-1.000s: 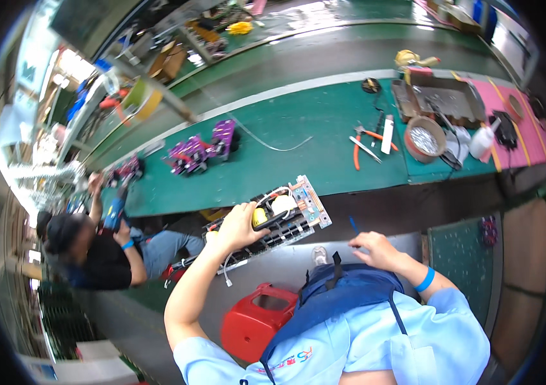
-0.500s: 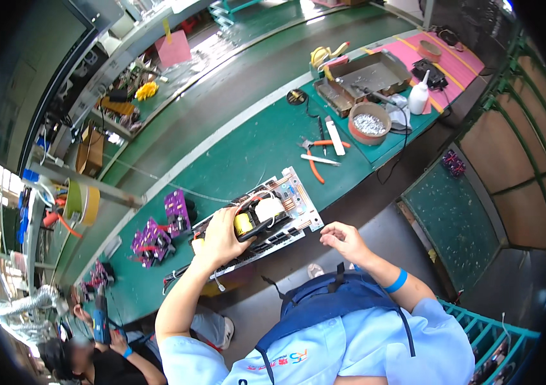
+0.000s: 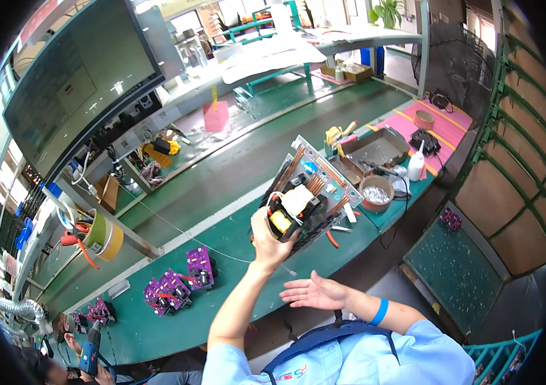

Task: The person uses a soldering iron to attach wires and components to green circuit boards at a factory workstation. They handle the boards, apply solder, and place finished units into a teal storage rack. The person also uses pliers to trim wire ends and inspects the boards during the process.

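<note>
1. Gripping a circuit board point(image 3: 308, 196) by its lower end, the left hand point(image 3: 269, 240) is clenched round it and holds it tilted above the front edge of the green bench point(image 3: 221, 237)
2. The right hand point(image 3: 314, 294) hangs open and flat just below the board, grasping nothing, over the bare floor gap in front of the bench
3. Purple boards point(image 3: 176, 285) sit well to the left near that edge, with open green surface between
4. A pink square card point(image 3: 216, 117) stands on the far bench; a white bottle point(image 3: 416, 165) and round tin point(image 3: 376, 192) lie right, by a pink mat point(image 3: 443, 125)
</note>
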`<state>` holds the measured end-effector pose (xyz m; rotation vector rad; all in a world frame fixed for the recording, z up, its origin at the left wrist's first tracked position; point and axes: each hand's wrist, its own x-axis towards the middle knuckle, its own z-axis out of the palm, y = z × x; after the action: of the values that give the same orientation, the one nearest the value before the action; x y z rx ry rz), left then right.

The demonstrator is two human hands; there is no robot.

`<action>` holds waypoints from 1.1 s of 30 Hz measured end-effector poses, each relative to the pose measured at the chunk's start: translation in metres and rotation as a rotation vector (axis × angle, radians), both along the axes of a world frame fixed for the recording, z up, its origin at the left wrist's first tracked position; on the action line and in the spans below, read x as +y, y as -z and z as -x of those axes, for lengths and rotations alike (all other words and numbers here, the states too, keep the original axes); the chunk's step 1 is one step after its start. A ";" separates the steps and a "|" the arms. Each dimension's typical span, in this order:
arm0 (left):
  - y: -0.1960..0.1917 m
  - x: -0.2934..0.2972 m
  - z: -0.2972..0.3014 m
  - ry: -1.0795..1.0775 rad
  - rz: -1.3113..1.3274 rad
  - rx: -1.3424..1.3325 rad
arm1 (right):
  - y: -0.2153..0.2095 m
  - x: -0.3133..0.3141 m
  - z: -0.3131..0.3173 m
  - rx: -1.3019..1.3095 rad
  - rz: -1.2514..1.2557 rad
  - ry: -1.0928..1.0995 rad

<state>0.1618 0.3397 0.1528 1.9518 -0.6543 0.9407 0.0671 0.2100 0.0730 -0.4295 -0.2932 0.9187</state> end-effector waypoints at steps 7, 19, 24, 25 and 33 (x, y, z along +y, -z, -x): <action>0.010 -0.001 -0.010 -0.051 0.289 0.100 | -0.007 0.028 -0.034 0.256 -0.247 -0.022; -0.010 0.010 0.005 -0.077 0.887 0.049 | -0.005 0.051 -0.068 0.283 -0.188 -0.219; 0.002 0.028 0.012 -0.207 0.837 -0.035 | -0.028 0.051 -0.083 0.513 -0.397 -0.219; 0.003 0.026 0.014 -0.208 0.860 -0.055 | -0.029 0.049 -0.091 0.651 -0.459 -0.222; 0.035 0.037 0.038 -0.289 0.821 0.077 | -0.050 0.055 -0.116 0.389 -0.161 -0.059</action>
<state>0.1233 0.3767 0.1179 1.3364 0.0847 1.0786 0.1834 0.2654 0.1231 -0.0892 -0.0231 1.0066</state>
